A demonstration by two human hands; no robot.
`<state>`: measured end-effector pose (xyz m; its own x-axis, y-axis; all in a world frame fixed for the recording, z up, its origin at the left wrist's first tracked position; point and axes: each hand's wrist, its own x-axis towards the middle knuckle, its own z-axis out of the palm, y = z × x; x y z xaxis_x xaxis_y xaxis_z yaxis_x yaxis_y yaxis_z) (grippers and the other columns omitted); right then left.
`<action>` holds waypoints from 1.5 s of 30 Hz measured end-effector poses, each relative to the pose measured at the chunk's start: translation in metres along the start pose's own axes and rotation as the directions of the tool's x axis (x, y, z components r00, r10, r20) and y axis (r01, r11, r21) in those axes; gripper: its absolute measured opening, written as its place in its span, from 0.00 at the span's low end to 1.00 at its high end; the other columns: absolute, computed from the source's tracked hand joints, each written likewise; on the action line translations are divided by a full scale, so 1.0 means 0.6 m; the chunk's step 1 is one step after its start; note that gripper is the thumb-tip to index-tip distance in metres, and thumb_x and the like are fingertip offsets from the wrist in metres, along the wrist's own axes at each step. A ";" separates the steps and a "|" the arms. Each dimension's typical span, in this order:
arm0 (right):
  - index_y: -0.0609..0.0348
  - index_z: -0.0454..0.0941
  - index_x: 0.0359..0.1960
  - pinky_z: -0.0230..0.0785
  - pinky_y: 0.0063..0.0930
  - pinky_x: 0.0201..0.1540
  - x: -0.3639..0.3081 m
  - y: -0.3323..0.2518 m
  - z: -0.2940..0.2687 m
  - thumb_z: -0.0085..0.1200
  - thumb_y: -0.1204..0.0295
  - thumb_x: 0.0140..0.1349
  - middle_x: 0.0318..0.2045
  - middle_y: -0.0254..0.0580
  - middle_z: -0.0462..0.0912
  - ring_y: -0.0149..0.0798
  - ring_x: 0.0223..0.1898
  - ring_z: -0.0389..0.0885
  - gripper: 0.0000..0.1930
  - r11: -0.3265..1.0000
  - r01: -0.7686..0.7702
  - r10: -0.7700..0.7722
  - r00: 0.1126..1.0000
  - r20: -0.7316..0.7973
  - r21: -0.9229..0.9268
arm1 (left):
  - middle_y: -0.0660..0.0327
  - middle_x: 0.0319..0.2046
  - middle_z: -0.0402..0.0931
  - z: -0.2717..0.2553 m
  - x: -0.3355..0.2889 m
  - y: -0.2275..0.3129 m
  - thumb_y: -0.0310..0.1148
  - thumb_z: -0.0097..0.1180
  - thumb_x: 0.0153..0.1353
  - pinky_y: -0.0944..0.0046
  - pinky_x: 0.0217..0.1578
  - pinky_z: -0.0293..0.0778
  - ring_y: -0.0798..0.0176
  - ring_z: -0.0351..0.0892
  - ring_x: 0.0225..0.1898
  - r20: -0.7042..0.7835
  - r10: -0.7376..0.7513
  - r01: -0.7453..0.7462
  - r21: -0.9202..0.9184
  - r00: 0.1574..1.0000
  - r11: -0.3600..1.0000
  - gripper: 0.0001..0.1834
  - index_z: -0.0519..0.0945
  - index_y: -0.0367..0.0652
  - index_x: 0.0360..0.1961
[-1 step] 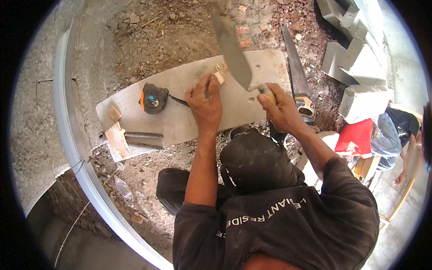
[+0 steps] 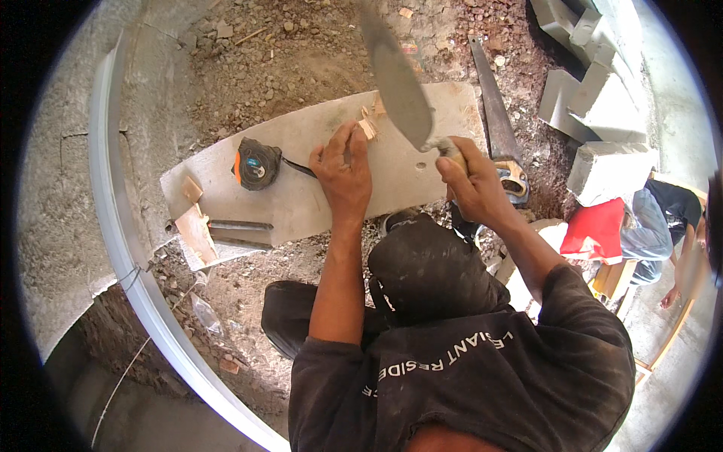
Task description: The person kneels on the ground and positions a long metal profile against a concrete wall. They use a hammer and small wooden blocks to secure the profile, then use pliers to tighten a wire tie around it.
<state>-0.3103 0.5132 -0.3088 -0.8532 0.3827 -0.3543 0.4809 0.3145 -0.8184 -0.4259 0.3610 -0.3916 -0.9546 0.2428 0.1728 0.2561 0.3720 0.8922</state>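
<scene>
— Rubble-strewn ground [image 2: 271, 68] is seen all around; what is laid on it?

— A pale board [image 2: 297, 203]. On its left part a tape measure [image 2: 257, 164] is set, and at the left end two dark bars [image 2: 241, 225] and flat wood scraps [image 2: 197, 233] are gathered.

— And to the right?

— A handsaw [image 2: 493, 105] is laid just beside the board. Farther off, pale blocks [image 2: 610, 102] are clustered, and near them a red item [image 2: 593, 232] and another person [image 2: 670, 218] are seen.

— Is anything blocked?

— Part of the board is hidden by the trowel [image 2: 399, 87]; the nearer ground is covered by a dark shirt [image 2: 467, 377]. The left side is crossed by a long metal rail [image 2: 109, 135].

— How is each grip set?

— The trowel's handle is wrapped by the right grip [image 2: 476, 181], blade raised over the board. In the left grip [image 2: 344, 169] the fingers are bent, fingertips at splintered wood [image 2: 367, 126] on the board; whether it is pinched cannot be told.
</scene>
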 end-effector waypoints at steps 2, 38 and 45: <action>0.63 0.69 0.51 0.69 0.30 0.37 -0.011 0.009 0.005 0.52 0.59 0.64 0.29 0.52 0.78 0.39 0.32 0.78 0.21 0.986 0.155 -0.149 0.985 -0.089 0.058 | 0.57 0.39 0.81 -0.001 0.000 -0.002 0.37 0.52 0.64 0.55 0.56 0.55 0.59 0.78 0.41 0.017 0.031 -0.032 0.053 0.999 0.998 0.15 0.78 0.42 0.48; 0.62 0.64 0.54 0.70 0.44 0.38 0.001 0.018 0.004 0.46 0.56 0.66 0.29 0.64 0.78 0.63 0.35 0.78 0.24 0.960 0.024 0.007 0.994 0.109 -0.279 | 0.58 0.41 0.81 0.001 0.010 -0.026 0.39 0.51 0.65 0.53 0.56 0.55 0.61 0.78 0.43 0.104 0.140 -0.150 0.102 0.985 0.983 0.18 0.77 0.40 0.51; 0.62 0.64 0.55 0.70 0.42 0.39 -0.027 0.015 0.002 0.47 0.57 0.65 0.31 0.63 0.79 0.59 0.35 0.79 0.24 0.989 0.145 -0.146 0.988 -0.045 -0.012 | 0.57 0.42 0.81 -0.003 0.000 -0.013 0.38 0.52 0.65 0.53 0.56 0.56 0.60 0.78 0.44 0.130 0.111 -0.124 0.092 0.985 0.988 0.18 0.77 0.39 0.52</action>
<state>-0.2925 0.5085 -0.3110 -0.9042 0.3716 -0.2105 0.3541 0.3770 -0.8558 -0.4282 0.3563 -0.3980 -0.8922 0.3971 0.2153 0.3851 0.4197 0.8219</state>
